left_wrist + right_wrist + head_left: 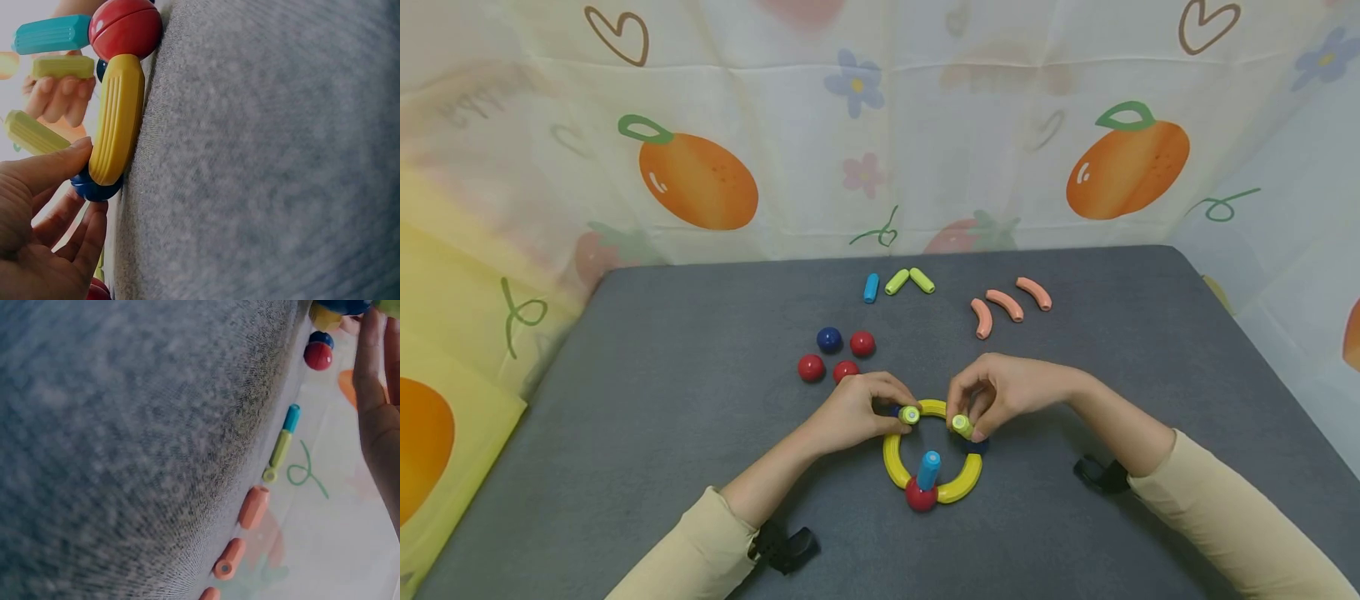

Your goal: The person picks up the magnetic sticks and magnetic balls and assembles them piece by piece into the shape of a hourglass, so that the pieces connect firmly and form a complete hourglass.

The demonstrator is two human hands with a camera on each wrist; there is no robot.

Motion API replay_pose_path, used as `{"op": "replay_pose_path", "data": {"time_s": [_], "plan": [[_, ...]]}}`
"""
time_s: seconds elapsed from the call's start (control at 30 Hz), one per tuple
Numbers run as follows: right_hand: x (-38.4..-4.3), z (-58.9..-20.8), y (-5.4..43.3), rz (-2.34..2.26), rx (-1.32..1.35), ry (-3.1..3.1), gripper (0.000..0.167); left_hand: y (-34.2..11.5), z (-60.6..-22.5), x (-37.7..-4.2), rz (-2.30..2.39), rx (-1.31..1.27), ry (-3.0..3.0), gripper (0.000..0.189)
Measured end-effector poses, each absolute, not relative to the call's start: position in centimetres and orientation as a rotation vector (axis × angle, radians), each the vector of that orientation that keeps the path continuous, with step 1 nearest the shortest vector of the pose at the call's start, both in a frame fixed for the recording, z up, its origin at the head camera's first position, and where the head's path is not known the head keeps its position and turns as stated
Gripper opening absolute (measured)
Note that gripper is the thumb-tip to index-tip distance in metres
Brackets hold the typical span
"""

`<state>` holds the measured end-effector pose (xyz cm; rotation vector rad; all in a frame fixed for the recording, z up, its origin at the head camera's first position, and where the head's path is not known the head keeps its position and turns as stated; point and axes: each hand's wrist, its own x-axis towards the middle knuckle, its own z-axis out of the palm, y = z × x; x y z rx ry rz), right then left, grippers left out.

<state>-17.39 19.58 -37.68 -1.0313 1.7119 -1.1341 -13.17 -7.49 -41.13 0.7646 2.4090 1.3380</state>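
Note:
A ring of curved yellow magnetic rods (892, 461) and balls lies on the table. At its near side, a red ball (921, 495) carries an upright blue rod (928, 471). My left hand (857, 410) grips a dark blue ball (97, 189) at the ring's far left; the thumb lies by the base of a lime green rod (37, 133) that leans from this ball. My right hand (1011, 392) pinches a second lime green rod (961, 426) over the dark blue ball (976, 446) on the ring's right; fingers partly cover that joint.
Beyond the ring sit several red balls (811, 368) and a dark blue ball (829, 340). Farther back lie a blue rod (871, 288), two lime green rods (897, 282) and three curved pink rods (1004, 306). A printed cloth (910, 150) hangs behind the grey table (700, 350).

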Motion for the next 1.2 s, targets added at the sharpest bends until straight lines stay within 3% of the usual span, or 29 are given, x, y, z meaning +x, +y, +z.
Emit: {"op": "replay_pose_path", "data": {"time_s": [0.4,0.87,1.2], "plan": [[-17.1,-37.6,19.4,-1.091,-1.018,1.760,0.026,-8.2,-41.4,-13.1,1.407,0.820,2.231,0.031],[-17.0,-37.8,18.4,-1.029,-1.049,1.812,0.028,-7.6,-41.2,-13.1,1.339,0.911,2.316,0.027],[-17.0,-38.0,18.5,-1.045,-1.067,1.799,0.027,-7.7,-39.9,-11.7,1.357,1.000,2.176,0.062]]}}
